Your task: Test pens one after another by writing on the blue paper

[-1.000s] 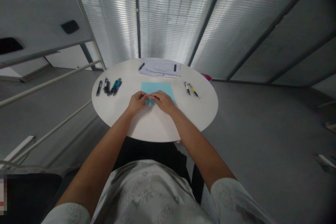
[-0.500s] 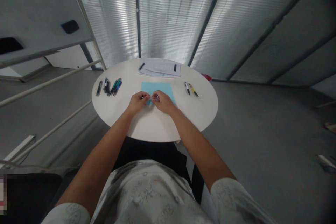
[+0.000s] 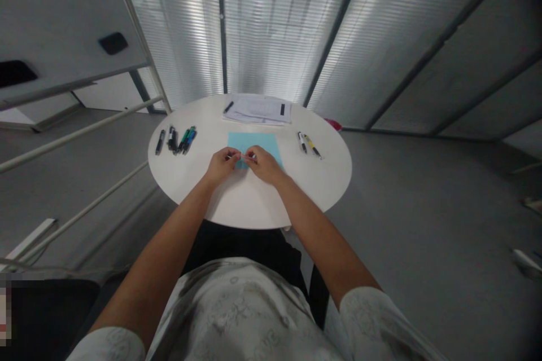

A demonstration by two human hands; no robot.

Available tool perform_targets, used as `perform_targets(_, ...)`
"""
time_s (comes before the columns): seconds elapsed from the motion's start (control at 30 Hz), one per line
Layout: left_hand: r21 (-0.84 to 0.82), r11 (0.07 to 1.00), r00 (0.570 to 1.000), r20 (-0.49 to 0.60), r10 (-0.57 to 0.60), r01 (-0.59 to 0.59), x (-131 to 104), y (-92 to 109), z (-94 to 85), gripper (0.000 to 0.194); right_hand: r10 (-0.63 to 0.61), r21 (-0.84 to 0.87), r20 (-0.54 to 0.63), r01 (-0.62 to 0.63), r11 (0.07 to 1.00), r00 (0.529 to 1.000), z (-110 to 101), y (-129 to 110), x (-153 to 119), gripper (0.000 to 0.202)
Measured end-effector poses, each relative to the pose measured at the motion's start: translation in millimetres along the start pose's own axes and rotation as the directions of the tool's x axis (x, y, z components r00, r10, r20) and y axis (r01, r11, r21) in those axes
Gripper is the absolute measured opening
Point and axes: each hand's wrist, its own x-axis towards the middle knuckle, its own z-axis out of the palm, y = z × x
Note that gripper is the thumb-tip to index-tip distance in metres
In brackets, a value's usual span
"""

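The left hand (image 3: pixel 221 166) and right hand (image 3: pixel 264 164) are pinching a small, thin pinkish object (image 3: pixel 243 156) between their fingertips, nearly meeting above a light-blue sheet (image 3: pixel 253 140). The sheet is lying on the round white table (image 3: pixel 249 208), with pens and markers (image 3: pixel 182 140) resting to its left and two pens (image 3: pixel 309 145) to its right.

Got papers (image 3: pixel 258 110) at far edge of worktop (image 3: pixel 249 203), with dark pen (image 3: pixel 228 107) on top. See loose row of pens (image 3: pixel 171 138) near left edge, white pen (image 3: pixel 302 142) beside yellow pen (image 3: pixel 313 146) toward right edge. Blinds (image 3: pixel 271 34) past far edge.
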Motion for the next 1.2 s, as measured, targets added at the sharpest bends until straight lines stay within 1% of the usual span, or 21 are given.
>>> perform_targets(0.07,-0.006,1.0,1.0,-0.006,-0.01,0.01,-0.1,0.9,0.0,0.027,-0.019,-0.008,0.027,0.02,1.0,0.999,-1.3,0.2,0.1,0.02)
perform_targets(0.17,-0.01,1.0,1.0,-0.014,-0.02,0.02,-0.1,1.3,0.2,0.027,-0.032,-0.022,0.06,0.034,0.999,0.998,-2.7,0.3,0.3,0.03)
perform_targets(0.2,-0.009,1.0,1.0,-0.012,-0.018,0.018,-0.1,1.1,0.3,0.028,-0.025,-0.022,0.06,0.027,0.999,0.998,-2.6,0.5,0.3,0.031)
perform_targets(0.37,-0.014,1.0,1.0,-0.009,-0.006,0.006,0.4,-0.9,0.4,0.027,0.008,-0.025,-0.004,-0.008,1.0,1.0,0.6,2.3,0.4,0.024)
perform_targets(0.43,-0.012,1.0,1.0,-0.013,-0.01,0.01,0.6,-1.0,0.2,0.027,0.001,-0.026,0.0,-0.001,1.0,1.0,0.6,2.7,0.5,0.021)
perform_targets(0.57,-0.01,1.0,1.0,-0.013,-0.008,0.008,0.8,-1.4,-0.1,0.026,-0.027,-0.027,0.027,0.028,0.999,0.999,-0.3,3.0,0.3,0.03)
perform_targets(0.7,-0.017,1.0,1.0,-0.012,0.006,-0.006,1.5,-2.9,0.4,0.025,-0.002,-0.013,0.002,0.002,1.0,1.0,2.0,5.5,0.1,0.021)
perform_targets(0.77,-0.023,1.0,1.0,-0.021,0.006,-0.006,1.7,-3.2,0.8,0.025,0.007,-0.016,-0.012,-0.007,1.0,1.0,3.0,6.7,0.3,0.02)
perform_targets(0.83,-0.033,0.999,1.0,-0.027,-0.001,0.0,1.5,-2.8,1.1,0.025,0.003,-0.021,0.002,-0.003,1.0,1.0,2.5,6.7,0.6,0.019)
perform_targets(0.97,-0.051,0.999,1.0,-0.024,-0.005,0.004,0.5,-0.9,1.2,0.022,-0.011,-0.032,0.047,0.012,0.999,0.999,-1.1,2.9,0.6,0.03)
perform_targets(1.0,-0.05,0.999,1.0,-0.024,-0.004,0.003,0.4,-0.7,1.2,0.022,-0.009,-0.032,0.049,0.011,0.999,0.999,-1.7,2.0,0.6,0.03)
perform_targets(1.1,-0.06,0.998,1.0,-0.025,-0.011,0.009,0.7,-0.3,1.5,0.021,0.006,-0.025,0.021,-0.006,1.0,1.0,-1.4,1.5,0.6,0.024)
perform_targets(1.2,-0.108,0.993,0.998,-0.046,-0.044,0.039,0.8,1.3,1.8,0.022,0.004,-0.017,-0.012,-0.005,1.0,1.0,0.0,2.9,1.0,0.019)
